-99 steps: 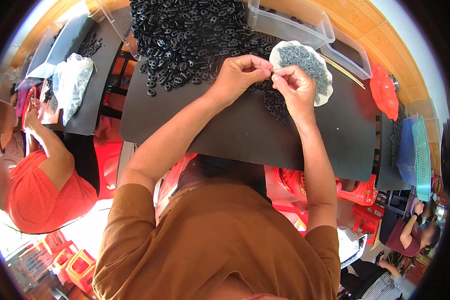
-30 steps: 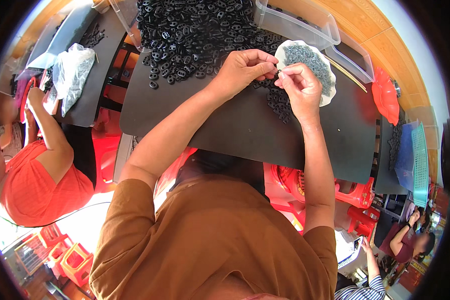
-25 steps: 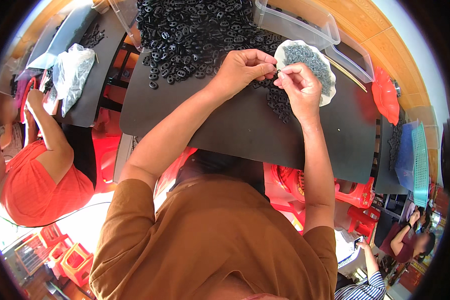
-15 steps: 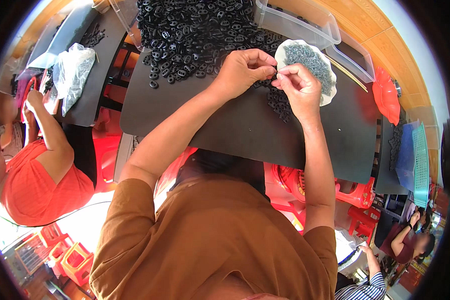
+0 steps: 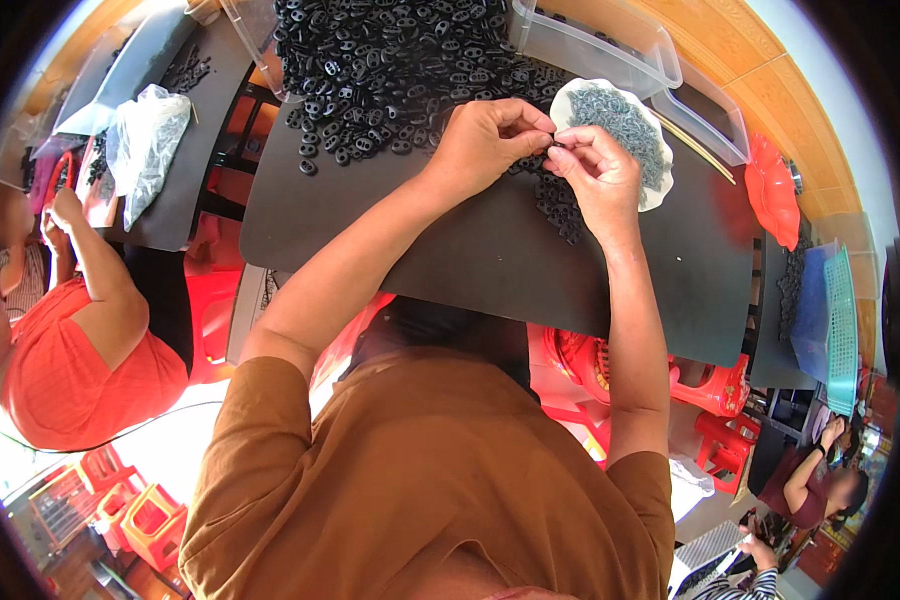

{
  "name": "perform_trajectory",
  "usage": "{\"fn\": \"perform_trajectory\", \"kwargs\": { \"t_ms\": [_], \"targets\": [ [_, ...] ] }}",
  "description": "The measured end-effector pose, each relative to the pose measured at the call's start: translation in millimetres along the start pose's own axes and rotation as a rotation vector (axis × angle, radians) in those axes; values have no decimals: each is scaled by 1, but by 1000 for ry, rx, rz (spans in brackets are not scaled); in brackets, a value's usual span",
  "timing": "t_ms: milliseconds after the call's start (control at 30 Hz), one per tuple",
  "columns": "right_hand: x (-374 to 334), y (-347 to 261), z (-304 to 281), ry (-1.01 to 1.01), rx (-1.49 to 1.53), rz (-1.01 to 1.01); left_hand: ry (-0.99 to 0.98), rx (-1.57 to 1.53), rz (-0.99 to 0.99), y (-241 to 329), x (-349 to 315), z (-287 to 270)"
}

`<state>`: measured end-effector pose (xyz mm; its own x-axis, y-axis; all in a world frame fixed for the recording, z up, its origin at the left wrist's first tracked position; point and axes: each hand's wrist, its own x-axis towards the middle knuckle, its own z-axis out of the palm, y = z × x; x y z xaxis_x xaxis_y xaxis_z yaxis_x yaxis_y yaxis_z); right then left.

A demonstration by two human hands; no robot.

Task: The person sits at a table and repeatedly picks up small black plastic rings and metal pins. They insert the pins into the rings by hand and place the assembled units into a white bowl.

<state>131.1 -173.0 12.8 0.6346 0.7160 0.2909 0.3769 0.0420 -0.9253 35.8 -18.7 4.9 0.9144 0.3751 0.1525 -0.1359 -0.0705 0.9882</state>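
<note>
While both your forearms reach across the dark table, the entries run as follows. Your left hand: thumb and forefinger closed in a pinch, the other fingers curled behind. Your right hand: likewise pinched, its fingertips meeting those of the left. Small dark piece, one: gripped between the two sets of fingertips, above the table and just left of the plate; mostly covered, so its exact form cannot be told. Heap of black pieces, oval, with paired holes: at the table's far side, ahead of your left hand, strays spilling toward you. Smaller black pieces, a loose cluster: on the tabletop beneath and beside your right hand. Plate, one, white, wavy rim: beyond your right hand and partly hidden by it. Grey bits, many, small: piled on that plate. Pale sticks, thin: right of the plate. Clear container, plastic: behind the plate. Red dish, lobed: near the table's right end. Teal basket, perforated: farther right. Clear bag, crumpled: on the neighbouring table at left, near a person in a red top.
</note>
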Motion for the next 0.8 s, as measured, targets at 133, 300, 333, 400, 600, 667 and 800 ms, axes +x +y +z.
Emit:
{"fn": "perform_trajectory", "kwargs": {
  "t_ms": [133, 300, 333, 400, 600, 667, 800],
  "targets": [
    [1, 2, 0, 1, 34, 45, -13, -81, -9, -4, 2, -1],
    [1, 2, 0, 22, 75, 20, -28, -147, -18, -7, 2, -2],
    [1, 2, 0, 25, 71, 17, -41, -152, -35, -7, 2, -3],
    [1, 1, -1, 29, 62, 11, -69, -164, -68, -7, 2, -5],
    [2, 4, -1, 30, 23, -38, -135, -202, -157, -4, 1, -8],
    [2, 6, 0, 25, 22, -43, -141, -193, -179, -3, 1, -8],
    [1, 3, -1, 27, 0, -35, -147, -163, -278, 3, -1, -8]
  ]
}}
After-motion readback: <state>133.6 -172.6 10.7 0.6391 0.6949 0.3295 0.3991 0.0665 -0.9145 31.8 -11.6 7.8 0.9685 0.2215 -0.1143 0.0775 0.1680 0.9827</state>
